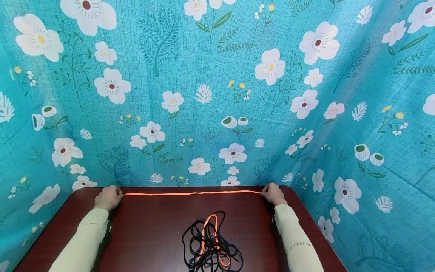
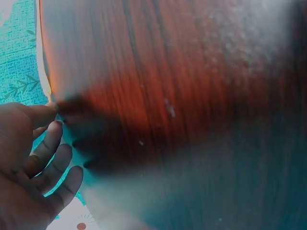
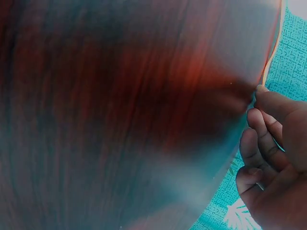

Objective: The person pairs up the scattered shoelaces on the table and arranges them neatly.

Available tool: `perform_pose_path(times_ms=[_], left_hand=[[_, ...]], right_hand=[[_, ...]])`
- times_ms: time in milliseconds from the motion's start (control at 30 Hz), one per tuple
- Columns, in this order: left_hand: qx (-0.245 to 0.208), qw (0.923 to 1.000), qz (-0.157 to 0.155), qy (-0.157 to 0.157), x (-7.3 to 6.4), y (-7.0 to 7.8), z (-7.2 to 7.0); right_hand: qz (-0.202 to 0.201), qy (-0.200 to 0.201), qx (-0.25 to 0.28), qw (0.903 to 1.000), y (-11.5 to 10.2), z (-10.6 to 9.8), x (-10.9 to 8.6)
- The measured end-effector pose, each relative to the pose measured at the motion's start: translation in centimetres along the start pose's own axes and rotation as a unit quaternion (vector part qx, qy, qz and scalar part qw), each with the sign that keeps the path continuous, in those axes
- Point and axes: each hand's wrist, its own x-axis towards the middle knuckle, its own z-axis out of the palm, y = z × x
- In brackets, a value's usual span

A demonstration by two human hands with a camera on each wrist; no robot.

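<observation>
A flat orange shoelace-like cord (image 1: 190, 193) runs nearly straight along the table's far edge. My left hand (image 1: 108, 197) pinches its left end between thumb and forefinger, and my right hand (image 1: 273, 193) pinches the right end the same way. In the left wrist view the cord (image 2: 41, 57) leads away from the fingertips of the left hand (image 2: 36, 158), whose other fingers are loosely bent. The right wrist view has the cord (image 3: 273, 55) rising from the pinch of the right hand (image 3: 276, 148). Whether the cord touches the tabletop is hard to tell.
A tangled heap of black cords (image 1: 192, 241) with orange cord (image 1: 215, 219) among them lies near the front middle of the dark reddish-brown table (image 1: 149, 226). Behind and beside the table hangs a turquoise flowered curtain (image 1: 210, 56).
</observation>
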Motion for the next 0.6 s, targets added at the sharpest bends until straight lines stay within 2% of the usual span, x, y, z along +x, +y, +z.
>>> perform_pose_path(times_ms=[200, 367, 500, 600], left_hand=[[0.012, 0.9997, 0.009, -0.02, -0.6, 0.0, -0.5], [0.027, 0.9985, 0.027, -0.038, -1.2, 0.3, -1.2], [0.027, 0.9977, 0.041, -0.047, -2.1, 0.6, -1.6], [0.018, 0.9965, 0.058, -0.058, -3.1, 1.4, -1.5]], right_hand=[[0.006, 0.001, -0.007, 1.0, 0.1, -0.1, -0.6], [-0.003, 0.012, -0.007, 0.9999, -0.7, -0.6, -1.3], [-0.027, 0.034, -0.003, 0.9991, -2.2, -0.9, -2.0], [-0.065, 0.04, 0.006, 0.9971, -4.0, -0.6, -2.7]])
